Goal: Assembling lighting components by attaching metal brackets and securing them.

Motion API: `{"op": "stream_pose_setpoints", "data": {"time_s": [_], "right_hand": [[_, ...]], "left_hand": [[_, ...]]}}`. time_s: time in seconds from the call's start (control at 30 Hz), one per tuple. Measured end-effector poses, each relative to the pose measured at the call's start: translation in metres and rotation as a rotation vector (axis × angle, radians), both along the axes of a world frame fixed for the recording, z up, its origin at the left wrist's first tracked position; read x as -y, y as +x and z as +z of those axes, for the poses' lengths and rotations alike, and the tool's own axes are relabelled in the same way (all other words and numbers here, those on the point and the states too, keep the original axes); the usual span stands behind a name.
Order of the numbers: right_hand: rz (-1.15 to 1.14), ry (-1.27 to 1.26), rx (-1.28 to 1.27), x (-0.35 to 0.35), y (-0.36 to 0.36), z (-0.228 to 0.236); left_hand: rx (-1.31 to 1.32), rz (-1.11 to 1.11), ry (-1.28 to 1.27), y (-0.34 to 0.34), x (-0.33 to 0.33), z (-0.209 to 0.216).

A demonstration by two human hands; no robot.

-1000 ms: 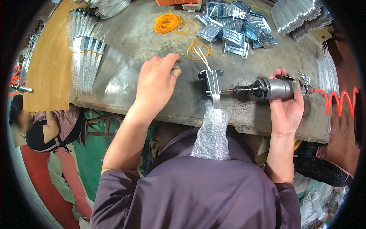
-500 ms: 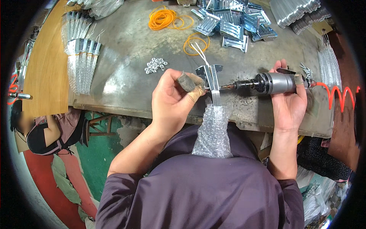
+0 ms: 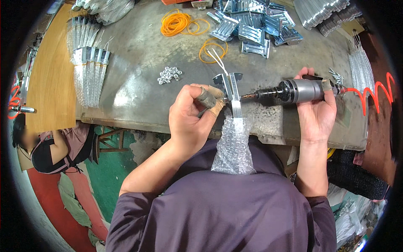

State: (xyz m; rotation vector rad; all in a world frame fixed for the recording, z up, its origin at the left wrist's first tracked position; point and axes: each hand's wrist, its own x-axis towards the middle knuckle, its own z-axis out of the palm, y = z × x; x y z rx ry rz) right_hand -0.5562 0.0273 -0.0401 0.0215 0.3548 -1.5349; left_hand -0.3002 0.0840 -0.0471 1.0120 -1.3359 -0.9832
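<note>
On the worktop (image 3: 138,84), the right hand (image 3: 315,110) is wrapped around the pneumatic driver (image 3: 294,90), its long axis pointing left at the metal bracket (image 3: 232,90); left hand (image 3: 194,116) fingers (image 3: 205,97) pinch the bracket's other side.

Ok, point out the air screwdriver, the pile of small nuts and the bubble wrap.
air screwdriver (image 3: 304,90), head view, grey body.
pile of small nuts (image 3: 169,74), head view, middle of the heap.
bubble wrap (image 3: 233,147), head view, its middle.
</note>
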Motion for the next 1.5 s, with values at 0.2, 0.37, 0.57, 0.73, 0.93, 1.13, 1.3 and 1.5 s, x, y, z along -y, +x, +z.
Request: {"op": "stream_pose_setpoints", "data": {"time_s": [0.2,0.37,0.57,0.73,0.93,1.13,1.3,1.5], "right_hand": [[0.035,-0.041,-0.012,0.000,0.002,0.002],[0.068,-0.065,0.034,0.000,0.004,0.006],[0.049,-0.060,-0.018,0.000,0.008,0.008],[-0.066,-0.012,-0.057,0.003,0.009,-0.003],[-0.039,-0.059,0.060,0.003,0.010,-0.009],[-0.019,-0.104,0.082,0.003,0.007,-0.014],[-0.010,-0.165,-0.076,0.005,0.016,0.001],[-0.043,-0.152,-0.174,-0.004,0.030,0.017]], "left_hand": [[-0.019,0.031,0.016,-0.004,0.003,0.002],[0.213,0.046,-0.037,0.003,0.012,0.013],[0.612,0.017,-0.234,0.009,0.020,0.026],[0.615,-0.114,-0.236,0.014,0.030,0.029],[0.576,-0.116,-0.267,0.012,0.031,0.026],[0.633,-0.090,-0.270,0.012,0.030,0.023],[0.610,-0.040,-0.298,0.013,0.026,0.025],[0.732,-0.112,0.006,-0.004,-0.007,0.043]]}}
